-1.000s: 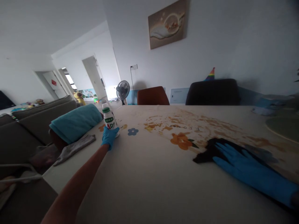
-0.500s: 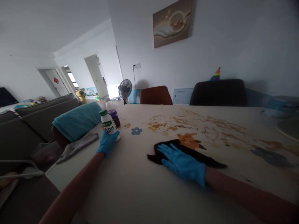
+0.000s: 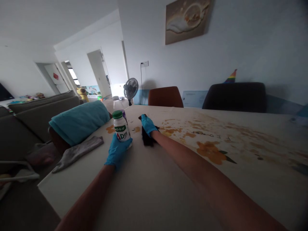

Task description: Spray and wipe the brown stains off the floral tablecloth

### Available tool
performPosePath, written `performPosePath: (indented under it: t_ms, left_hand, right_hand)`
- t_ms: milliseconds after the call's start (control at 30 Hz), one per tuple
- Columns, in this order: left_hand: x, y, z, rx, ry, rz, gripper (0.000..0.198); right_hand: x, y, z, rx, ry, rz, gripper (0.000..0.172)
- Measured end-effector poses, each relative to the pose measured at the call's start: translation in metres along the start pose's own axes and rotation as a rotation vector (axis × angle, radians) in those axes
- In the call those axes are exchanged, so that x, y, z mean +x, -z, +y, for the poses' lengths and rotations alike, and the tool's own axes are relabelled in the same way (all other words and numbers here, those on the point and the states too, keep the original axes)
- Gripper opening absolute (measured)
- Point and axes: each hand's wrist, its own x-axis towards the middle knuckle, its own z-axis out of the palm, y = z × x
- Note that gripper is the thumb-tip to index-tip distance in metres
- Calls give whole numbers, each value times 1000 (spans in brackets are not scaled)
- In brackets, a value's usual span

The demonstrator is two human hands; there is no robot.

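My left hand (image 3: 117, 150), in a blue glove, is wrapped round the lower part of a white bottle (image 3: 120, 126) with a green cap. The bottle stands nearly upright at the left of the table (image 3: 134, 186). A purple-labelled bottle (image 3: 124, 115) is mostly hidden behind it. My right hand (image 3: 148, 125), gloved too, presses a black cloth (image 3: 146, 138) onto the tabletop, just right of the bottle. Its fingers are closed on the bunched cloth. Brown stains (image 3: 231, 131) spread over the flower-printed surface to the right of this hand.
A grey cloth (image 3: 79, 152) lies along the table's left edge. Beyond it, a teal towel (image 3: 81, 120) drapes over a chair. An orange chair (image 3: 166, 97) and a black chair (image 3: 234, 97) stand at the far side, with a fan (image 3: 131, 88) behind the far left corner.
My right hand has swept the black cloth leftward and away from me, closer to the white bottle, and its spread fingers have closed. My left hand still holds the bottle.
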Motion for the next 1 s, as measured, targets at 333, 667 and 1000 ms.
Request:
performPosePath:
  t_ms: [333,667,1000]
  left_hand:
    - [-1,1,0,-30,-8,-24,56]
    - [-9,0,4,-171,-9,-131,55]
    - [-25,-21,18,-231,30,-279,70]
  right_hand:
    - [4,-38,-9,-285,192,-342,68]
    - [-223,61,53,-312,422,-519,66]
    - [-409,101,139,-268,192,-474,59]
